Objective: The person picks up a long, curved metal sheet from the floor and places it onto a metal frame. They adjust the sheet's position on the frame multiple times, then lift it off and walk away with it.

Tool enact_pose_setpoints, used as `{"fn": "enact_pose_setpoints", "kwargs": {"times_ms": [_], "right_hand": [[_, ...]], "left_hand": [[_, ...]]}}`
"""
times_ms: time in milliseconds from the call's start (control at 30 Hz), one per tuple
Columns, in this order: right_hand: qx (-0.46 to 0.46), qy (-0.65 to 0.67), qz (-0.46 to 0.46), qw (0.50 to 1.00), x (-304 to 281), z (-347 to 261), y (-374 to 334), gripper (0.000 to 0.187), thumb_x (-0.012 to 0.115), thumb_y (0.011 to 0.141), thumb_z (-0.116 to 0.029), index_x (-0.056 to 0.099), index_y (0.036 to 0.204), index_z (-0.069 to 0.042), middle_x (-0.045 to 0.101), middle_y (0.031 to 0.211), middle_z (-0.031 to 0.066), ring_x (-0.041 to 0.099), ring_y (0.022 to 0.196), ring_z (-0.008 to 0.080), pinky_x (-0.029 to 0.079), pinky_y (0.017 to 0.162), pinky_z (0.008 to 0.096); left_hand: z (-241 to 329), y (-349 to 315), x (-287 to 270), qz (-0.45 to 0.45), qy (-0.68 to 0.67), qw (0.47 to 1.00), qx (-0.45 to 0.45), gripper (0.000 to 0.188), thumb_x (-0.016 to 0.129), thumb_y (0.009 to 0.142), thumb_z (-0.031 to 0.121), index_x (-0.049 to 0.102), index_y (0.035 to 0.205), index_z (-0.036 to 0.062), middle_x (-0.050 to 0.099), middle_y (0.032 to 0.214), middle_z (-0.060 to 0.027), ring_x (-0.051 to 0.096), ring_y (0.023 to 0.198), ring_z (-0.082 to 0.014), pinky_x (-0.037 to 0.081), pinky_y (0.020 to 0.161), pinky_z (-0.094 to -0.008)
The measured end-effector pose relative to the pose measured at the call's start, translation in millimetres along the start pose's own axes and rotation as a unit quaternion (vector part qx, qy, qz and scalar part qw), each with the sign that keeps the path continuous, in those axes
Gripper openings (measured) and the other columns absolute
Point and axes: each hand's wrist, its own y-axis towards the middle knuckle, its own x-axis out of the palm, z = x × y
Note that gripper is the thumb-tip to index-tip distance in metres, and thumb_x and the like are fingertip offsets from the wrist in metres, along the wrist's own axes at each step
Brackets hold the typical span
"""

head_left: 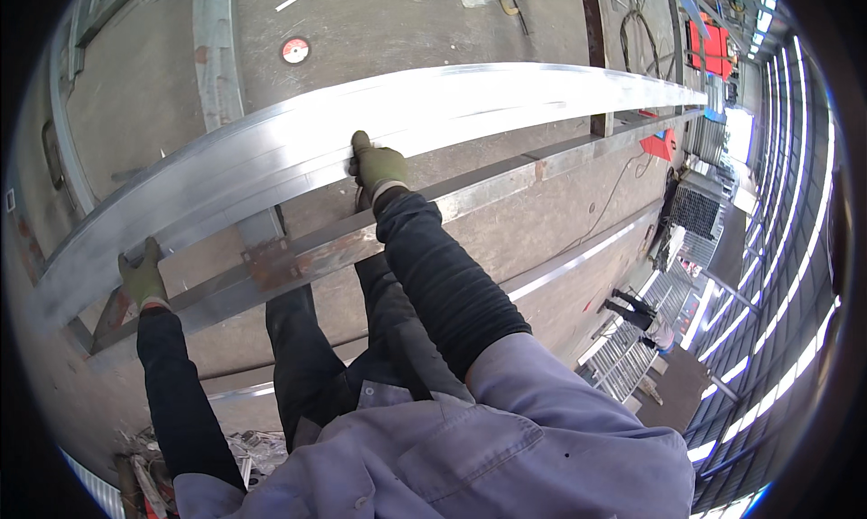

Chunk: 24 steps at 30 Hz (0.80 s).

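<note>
A long, shiny silver metal channel (343, 112) stretches across the view from the lower left to the far right, over a steel frame (470, 194). My left hand (144, 275), in an olive-green work glove, grips its near edge towards the left end, thumb and finger over the metal. Further along that same edge, my right hand (379, 169) is closed on the channel in a matching glove. Its thumb lies on top, while the other fingers are partly hidden below. Strong glare washes out the channel's middle.
A cutting disc (294, 50) lies on the floor beyond the channel. Steel crossbars (213, 58) run away from me at left. Red boxes (711, 47) stand at the far right, with a cable (601, 207) on the floor. Another person (639, 318) is further off at right.
</note>
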Motion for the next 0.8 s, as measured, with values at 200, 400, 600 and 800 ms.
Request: {"fn": "enact_pose_setpoints", "kwargs": {"times_ms": [200,400,600,800], "right_hand": [[0.015,0.007,0.01,1.0,4,5,7,0.046,0.071,0.096,-0.047,0.069,0.075,-0.006,0.066,0.064,0.0043,0.057,0.051,0.0143,0.046,0.052,0.0327],[-0.004,0.003,0.016,1.0,4,7,6,0.048,0.07,0.096,-0.048,0.07,0.074,-0.005,0.066,0.064,0.0044,0.059,0.053,0.0145,0.047,0.054,0.0326],[0.008,0.014,0.011,1.0,1,-2,-10,0.05,0.069,0.096,-0.049,0.069,0.072,-0.005,0.067,0.064,0.0045,0.06,0.054,0.0149,0.048,0.055,0.0322],[0.003,0.007,0.004,1.0,4,-4,-13,0.047,0.069,0.095,-0.047,0.069,0.073,-0.005,0.067,0.065,0.0048,0.06,0.054,0.0147,0.048,0.056,0.0321]], "left_hand": [[-4,7,-2,0.006,-0.007,1.0,0.02,0.111,0.086,0.08,0.053,0.035,0.158,-0.0079,0.056,0.147,-0.0289,0.058,0.135,-0.0361,0.044,0.114,-0.0402],[-10,14,-3,0.012,0.005,0.999,0.044,0.113,0.087,0.079,0.056,0.036,0.157,-0.009,0.058,0.145,-0.0284,0.058,0.134,-0.0358,0.043,0.114,-0.0404],[-12,15,-4,0.018,0.026,0.999,0.034,0.114,0.088,0.079,0.056,0.036,0.156,-0.0098,0.059,0.144,-0.028,0.058,0.133,-0.0354,0.044,0.114,-0.0403],[-13,14,-8,0.031,0.02,0.999,0.037,0.111,0.088,0.08,0.051,0.036,0.156,-0.0113,0.06,0.141,-0.0284,0.06,0.13,-0.0345,0.046,0.111,-0.0402]]}}
